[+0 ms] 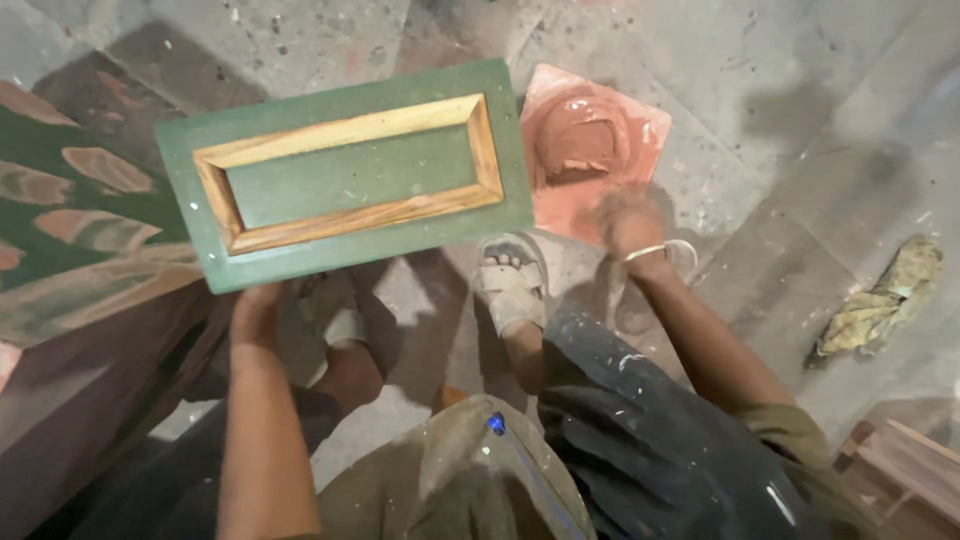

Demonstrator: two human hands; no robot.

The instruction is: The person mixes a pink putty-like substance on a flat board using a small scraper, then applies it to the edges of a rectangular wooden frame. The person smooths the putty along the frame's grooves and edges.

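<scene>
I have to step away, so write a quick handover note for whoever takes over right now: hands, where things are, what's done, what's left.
Left hand: grips the lower edge of the green panel with the wooden frame, held up over the floor.
Right hand: blurred, at the near edge of the square tile carrying a mound of reddish putty; whether it holds anything is unclear.
Done: panels on the left already show reddish patches.
Left: the held panel shows no putty yet, so it seems still to be filled.
Rag lies on the floor to the right.

Panel (345, 170) left — putty tile (596, 150) right.
</scene>
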